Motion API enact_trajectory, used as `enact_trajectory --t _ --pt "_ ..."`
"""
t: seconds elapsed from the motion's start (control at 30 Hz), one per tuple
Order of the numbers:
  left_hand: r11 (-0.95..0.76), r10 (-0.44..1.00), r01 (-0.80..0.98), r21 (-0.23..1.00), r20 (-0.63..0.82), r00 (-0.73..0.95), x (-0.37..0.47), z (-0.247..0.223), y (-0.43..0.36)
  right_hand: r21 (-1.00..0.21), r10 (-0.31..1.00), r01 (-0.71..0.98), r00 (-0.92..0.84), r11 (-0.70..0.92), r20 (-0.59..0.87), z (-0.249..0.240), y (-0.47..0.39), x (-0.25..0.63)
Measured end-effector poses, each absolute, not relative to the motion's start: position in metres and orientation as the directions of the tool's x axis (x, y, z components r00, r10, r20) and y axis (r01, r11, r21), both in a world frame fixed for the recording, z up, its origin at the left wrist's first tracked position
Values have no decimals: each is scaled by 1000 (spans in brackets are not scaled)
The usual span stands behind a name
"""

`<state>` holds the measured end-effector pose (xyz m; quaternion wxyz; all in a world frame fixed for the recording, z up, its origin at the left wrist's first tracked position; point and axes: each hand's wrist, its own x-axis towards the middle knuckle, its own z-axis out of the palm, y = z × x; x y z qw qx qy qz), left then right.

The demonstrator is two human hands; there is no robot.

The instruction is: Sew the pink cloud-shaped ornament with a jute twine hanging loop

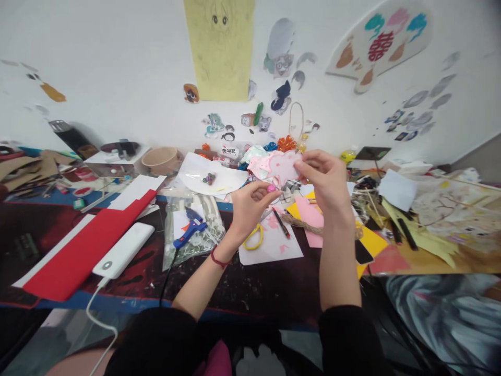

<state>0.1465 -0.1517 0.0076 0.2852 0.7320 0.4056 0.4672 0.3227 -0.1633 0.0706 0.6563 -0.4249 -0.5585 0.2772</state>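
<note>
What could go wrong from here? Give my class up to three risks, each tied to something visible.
1. The small pink piece at the left hand's fingertips could slip and be hard to find among the scattered materials.
2. The blue glue gun lies by the left forearm; if hot, which I cannot tell, it might burn skin.
3. The white cable hangs over the table edge; a snag could drag the white device.

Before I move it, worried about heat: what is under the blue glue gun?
A clear plastic bag with a white patch shows beneath the glue gun; whatever its body covers is hidden.
</note>
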Motion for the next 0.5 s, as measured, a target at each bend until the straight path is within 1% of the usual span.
enact_trajectory --t 0.03,0.1,0.13,0.17,0.23,0.33,0.43,0.5 --pt "-512 857 422 748 415 305 143 3 -145 -871 839 109 233 480 492 70 -162 325" --pt "-520 845 505 689 326 425 131 -8 -123 -878 839 101 262 468 477 67 -158 330" --pt "-518 840 549 656 268 473 125 -13 -108 -883 840 91 278 460 466 65 -155 332" --pt "-499 851 606 619 218 477 117 -17 -90 -890 844 76 290 449 451 62 -152 333" --pt "-418 903 729 541 162 398 102 -25 -51 -907 862 39 296 420 412 56 -144 336" --pt "-280 960 859 429 126 250 82 -34 0 -929 894 -2 273 370 355 45 -133 338" --pt "-169 983 932 321 124 136 66 -47 29 -941 909 -19 265 338 321 33 -126 340" --pt "-129 988 960 247 111 105 59 -57 35 -946 914 -31 267 324 304 25 -123 343"
